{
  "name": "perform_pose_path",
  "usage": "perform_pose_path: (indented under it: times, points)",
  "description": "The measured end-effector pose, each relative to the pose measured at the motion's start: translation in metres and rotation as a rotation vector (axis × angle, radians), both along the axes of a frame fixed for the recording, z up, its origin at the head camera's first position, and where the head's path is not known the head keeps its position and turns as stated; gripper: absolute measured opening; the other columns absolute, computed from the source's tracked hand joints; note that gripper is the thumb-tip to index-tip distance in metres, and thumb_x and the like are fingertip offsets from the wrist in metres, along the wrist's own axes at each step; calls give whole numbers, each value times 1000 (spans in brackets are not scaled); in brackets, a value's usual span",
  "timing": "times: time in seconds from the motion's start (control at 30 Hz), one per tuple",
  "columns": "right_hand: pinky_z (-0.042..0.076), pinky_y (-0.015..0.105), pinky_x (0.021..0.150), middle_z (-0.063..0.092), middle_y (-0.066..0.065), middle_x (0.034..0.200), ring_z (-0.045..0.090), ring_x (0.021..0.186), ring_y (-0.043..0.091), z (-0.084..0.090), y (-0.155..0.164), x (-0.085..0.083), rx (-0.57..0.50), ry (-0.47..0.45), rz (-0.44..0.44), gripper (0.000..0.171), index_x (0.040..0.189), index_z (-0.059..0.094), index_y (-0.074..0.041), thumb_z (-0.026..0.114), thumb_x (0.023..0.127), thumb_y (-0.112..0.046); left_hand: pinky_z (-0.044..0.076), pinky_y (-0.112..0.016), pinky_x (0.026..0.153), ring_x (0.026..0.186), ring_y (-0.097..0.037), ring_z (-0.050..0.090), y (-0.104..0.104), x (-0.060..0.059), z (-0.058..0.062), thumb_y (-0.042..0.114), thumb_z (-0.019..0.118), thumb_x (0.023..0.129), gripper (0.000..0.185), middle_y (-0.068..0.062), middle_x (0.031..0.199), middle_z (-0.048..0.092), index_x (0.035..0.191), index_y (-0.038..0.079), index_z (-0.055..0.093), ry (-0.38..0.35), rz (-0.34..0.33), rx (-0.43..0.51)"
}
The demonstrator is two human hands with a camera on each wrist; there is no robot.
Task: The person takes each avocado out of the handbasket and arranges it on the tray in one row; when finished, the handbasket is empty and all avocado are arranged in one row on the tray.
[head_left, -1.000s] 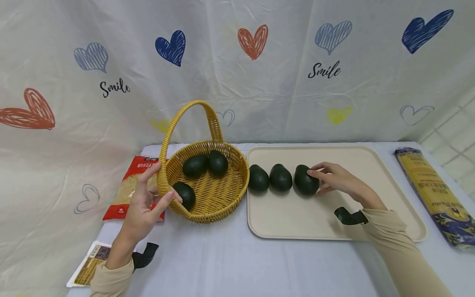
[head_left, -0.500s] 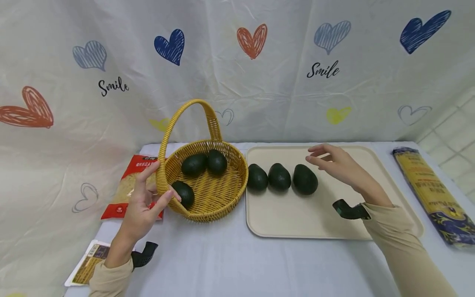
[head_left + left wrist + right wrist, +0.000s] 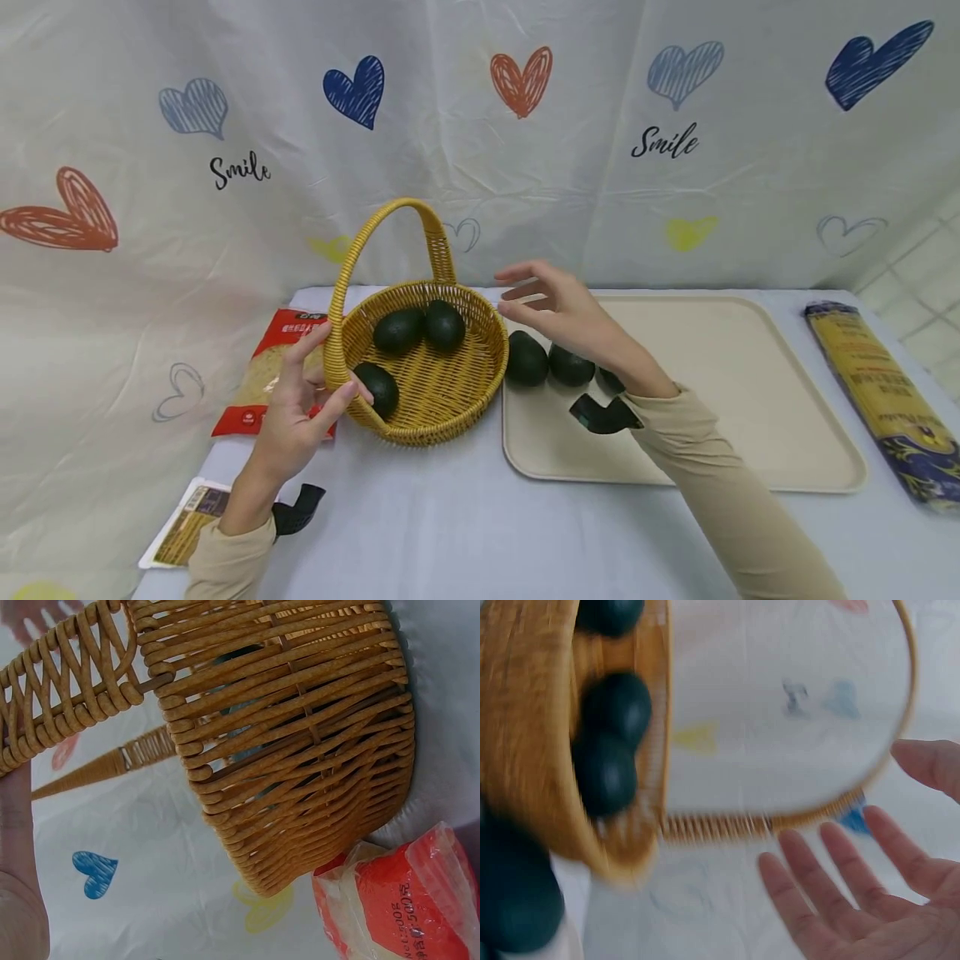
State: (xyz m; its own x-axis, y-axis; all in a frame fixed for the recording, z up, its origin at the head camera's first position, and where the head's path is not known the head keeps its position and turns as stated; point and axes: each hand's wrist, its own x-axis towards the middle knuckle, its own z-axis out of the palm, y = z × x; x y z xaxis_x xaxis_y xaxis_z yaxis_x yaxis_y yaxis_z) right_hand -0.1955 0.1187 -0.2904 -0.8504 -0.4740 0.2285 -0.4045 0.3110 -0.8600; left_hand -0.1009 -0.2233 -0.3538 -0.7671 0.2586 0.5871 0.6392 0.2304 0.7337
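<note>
My left hand [image 3: 288,421] grips the yellow wicker basket [image 3: 431,429] where its handle meets the rim. In the left wrist view, part of that hand [image 3: 16,862] shows beside the woven wall. Three dark green avocados lie inside: one avocado [image 3: 377,389] near my left fingers, another avocado [image 3: 398,331] and a third avocado [image 3: 445,325] together at the back. My right hand [image 3: 570,317] is raised at the basket's right side, fingers spread, holding nothing. Below it, three avocados [image 3: 527,359] sit in a row on the beige tray [image 3: 750,375], the rightmost mostly hidden by my wrist.
A red food packet [image 3: 251,392] lies behind my left hand, left of the basket. Nearer is a flat white-edged packet [image 3: 176,533]. A long yellow and blue packet [image 3: 877,383] lies beyond the tray's right end. A hanging cloth with hearts [image 3: 480,167] closes off the back.
My right hand touched the rightmost tray avocado, then lifted off it without taking it and swung left toward the basket. The left hand has kept its grip on the basket.
</note>
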Motion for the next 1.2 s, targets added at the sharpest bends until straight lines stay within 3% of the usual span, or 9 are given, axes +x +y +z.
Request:
perform_pose_path:
  times: [0.1,0.27,0.5,0.63,0.83,1.07,1.2]
  points:
    - [55,49,101,62,14,138,64,122,34,-11,-30,1,-63,43,48,42,137,59,0,72,98,-8,49,-25,61,91,-8,69,0,0,0,-23,57,88,85,-1,90,74,161,5,23,-4,-2,3]
    - [55,48,100,63,13,135,64,121,34,-28,-72,4,-95,64,105,45,138,59,-1,74,97,-10,54,-20,73,94,-8,69,-1,1,1,-22,57,89,85,-1,90,74,161,6,23,-9,19,-12]
    - [53,47,104,62,12,135,61,124,34,-35,-109,1,-67,29,175,47,139,58,-4,76,97,-14,48,-25,56,88,-8,68,-1,-1,2,-23,57,89,84,-2,88,73,160,5,23,1,17,-19]
    - [54,42,104,61,10,136,61,125,30,-32,-124,-7,-65,4,196,47,140,58,-6,75,97,-15,44,-29,54,85,-9,68,-1,-3,2,-24,56,88,83,-3,86,73,159,3,23,6,-17,-6]
    - [56,38,101,59,14,141,61,127,31,-31,-145,-21,-46,-10,246,51,143,56,-3,76,97,-14,44,-28,47,79,-11,65,-3,-3,1,-20,57,92,80,-1,89,73,159,2,21,-5,-16,-15]
    - [56,25,94,55,18,145,60,127,36,-42,-163,-33,-1,-68,348,52,143,54,-1,75,96,-8,41,-30,39,68,-13,58,-3,-3,0,-17,57,94,78,-4,88,73,160,5,22,-3,-34,-2]
    - [56,24,93,55,16,144,59,128,34,-50,-168,-39,61,-103,403,55,143,54,-3,78,94,-8,41,-27,38,63,-13,55,-3,-2,-1,-19,57,93,80,-5,88,72,161,9,24,6,-34,8]
